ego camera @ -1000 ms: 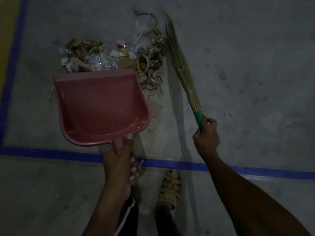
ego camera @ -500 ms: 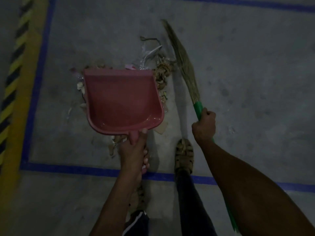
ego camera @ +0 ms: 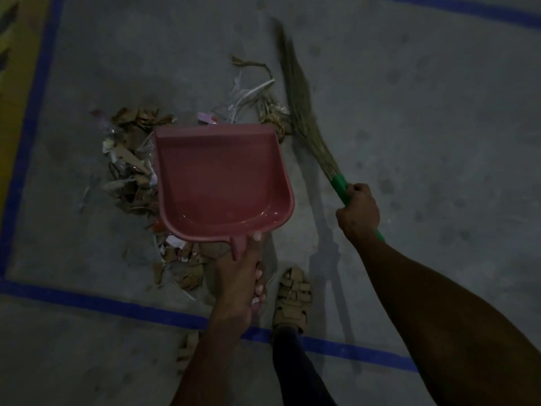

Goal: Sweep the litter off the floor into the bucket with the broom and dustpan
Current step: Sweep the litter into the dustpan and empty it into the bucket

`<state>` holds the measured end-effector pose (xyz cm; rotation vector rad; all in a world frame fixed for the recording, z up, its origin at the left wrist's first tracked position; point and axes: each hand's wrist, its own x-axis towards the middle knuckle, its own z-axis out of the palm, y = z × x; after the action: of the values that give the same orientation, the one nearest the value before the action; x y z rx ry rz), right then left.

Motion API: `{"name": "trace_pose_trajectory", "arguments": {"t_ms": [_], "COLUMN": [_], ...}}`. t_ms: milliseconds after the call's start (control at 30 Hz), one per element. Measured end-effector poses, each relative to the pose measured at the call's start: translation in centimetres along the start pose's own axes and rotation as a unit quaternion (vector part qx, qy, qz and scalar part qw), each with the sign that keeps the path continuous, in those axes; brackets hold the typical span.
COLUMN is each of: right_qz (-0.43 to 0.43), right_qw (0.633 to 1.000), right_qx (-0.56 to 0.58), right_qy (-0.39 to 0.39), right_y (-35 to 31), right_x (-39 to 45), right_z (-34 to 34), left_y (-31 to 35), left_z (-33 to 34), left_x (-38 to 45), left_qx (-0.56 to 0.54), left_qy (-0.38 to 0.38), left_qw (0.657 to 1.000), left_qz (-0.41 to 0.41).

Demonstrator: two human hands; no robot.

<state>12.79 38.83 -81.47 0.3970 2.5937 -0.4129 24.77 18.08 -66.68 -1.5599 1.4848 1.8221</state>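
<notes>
Litter (ego camera: 131,171) is lying in a loose heap on the grey floor (ego camera: 409,112), spreading from the left of the pink dustpan (ego camera: 222,183) round its far edge and out below its near edge; the pan is covering part of the heap, so how much is sitting under it cannot be told. The light is dim and the scraps are hard to make out singly: brown card pieces, clear wrap and a pale strip are showing, too many and too tangled to count.

In the head view, the left hand (ego camera: 238,276) is gripping the dustpan's short handle, thumb lying along the top toward the pan and the other fingers curled underneath, only their tips showing. One dustpan is in sight, its inside bare. The right hand (ego camera: 358,210) is wrapping closed round the green handle of the one broom (ego camera: 304,112), whose straw head is slanting away up the floor just beside the right of the litter; its tip is blurring out, and the handle's lower end is hiding behind the forearm.

Two sandalled feet are showing: the right sandal (ego camera: 292,300) is standing clear, the left one is mostly hiding behind the left forearm. Blue tape lines (ego camera: 87,297) are bordering the floor, and a yellow strip (ego camera: 14,112) is cut off at the left edge.
</notes>
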Motion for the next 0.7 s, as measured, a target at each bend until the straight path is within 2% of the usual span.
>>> {"name": "trace_pose_trajectory", "arguments": {"t_ms": [233,500,600,700], "right_qz": [-0.059,-0.192,-0.204,-0.19], "right_qw": [0.998,0.976,0.975,0.98], "right_qx": [-0.032,-0.097,-0.085,-0.048], "right_qy": [-0.018,-0.043,-0.026,0.03], "right_y": [-0.9,-0.2,0.4,1.0], "right_x": [1.9,-3.2,-6.5,-10.5], "right_z": [-0.1,2.4,3.1,3.7], "left_y": [1.3,-1.2,-2.9,-4.8], "left_z": [1.3,-2.4,-4.5,-7.1], "left_x": [1.1,0.0,-0.7,-1.2], "left_qx": [-0.028,-0.04,-0.036,-0.047], "left_qy": [0.0,0.059,0.088,0.093], "left_qw": [1.0,0.997,0.995,0.994], "left_qz": [0.014,-0.006,-0.019,-0.039]}}
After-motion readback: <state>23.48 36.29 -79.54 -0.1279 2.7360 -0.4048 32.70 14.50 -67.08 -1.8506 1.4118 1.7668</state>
